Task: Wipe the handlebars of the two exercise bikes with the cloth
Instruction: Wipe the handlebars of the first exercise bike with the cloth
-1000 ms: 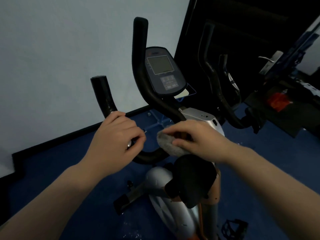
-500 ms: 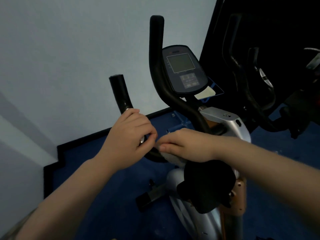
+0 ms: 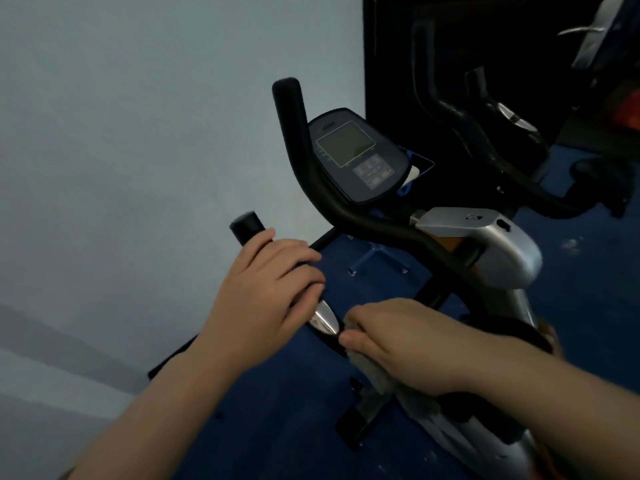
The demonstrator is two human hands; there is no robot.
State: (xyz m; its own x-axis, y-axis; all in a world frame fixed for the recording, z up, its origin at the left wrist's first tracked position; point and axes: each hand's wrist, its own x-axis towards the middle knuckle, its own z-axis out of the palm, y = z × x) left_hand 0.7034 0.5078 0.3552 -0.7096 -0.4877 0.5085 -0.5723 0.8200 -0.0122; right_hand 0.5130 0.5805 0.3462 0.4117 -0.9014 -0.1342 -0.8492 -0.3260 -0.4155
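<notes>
While the light is dim, the room's surfaces still read plainly:
Floor: a deep blue floor (image 3: 284, 427), matte, with a few pale specks at the right.
Wall: a pale grey-blue wall (image 3: 138, 133), smooth and bare, edged at the bottom by a black skirting strip (image 3: 173, 355).
Far right: a black panel (image 3: 388, 64) rises behind the second bike (image 3: 512, 157), whose dark curved bars are hard to make out.
Near bike: the near bike (image 3: 498, 247) has a silver, rounded plastic housing with an orange part beneath it.
Handlebar: the handlebar (image 3: 332, 199) is a black tube, matte and foam-like, bent in a long S; its right branch stands upright, its left branch ends in a blunt cap (image 3: 246, 225).
Sensor: an oval polished metal plate (image 3: 323, 320) is set into the left branch, between the two hands.
Console: a dark oval console (image 3: 360, 157) carries a square grey screen and a block of small buttons.
Left hand: the left hand (image 3: 266, 289) has its fingers curled over the left branch just below the cap, gripping it.
Right hand: the right hand (image 3: 398, 344) is closed over the cloth, thumb toward the metal plate, pressing it on the low bend of the bar.
Cloth: the cloth (image 3: 372, 372) is grey and fuzzy, bunched under the right palm, with a fold hanging below.
</notes>
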